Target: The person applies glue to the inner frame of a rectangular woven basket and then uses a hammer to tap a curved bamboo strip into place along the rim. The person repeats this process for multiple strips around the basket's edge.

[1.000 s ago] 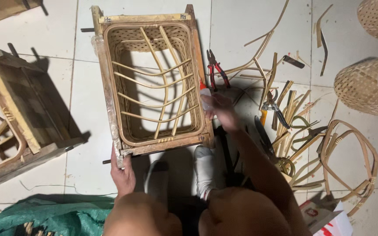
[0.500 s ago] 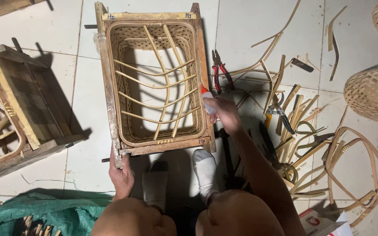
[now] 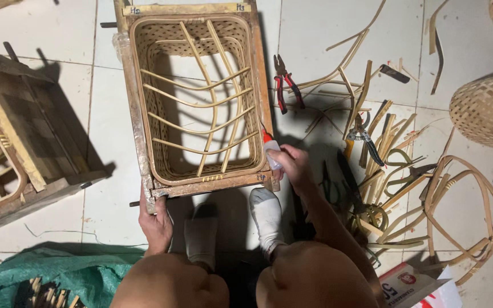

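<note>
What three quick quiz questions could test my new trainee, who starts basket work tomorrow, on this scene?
1. True or false: the left hand grips the near corner of the wooden frame.
2. What does the right hand hold? A) pliers B) small red-tipped bottle C) knife
3. Which red-handled tool lies on the floor beside the frame's right side?

Key: 1 true; 2 B; 3 the pliers.
</note>
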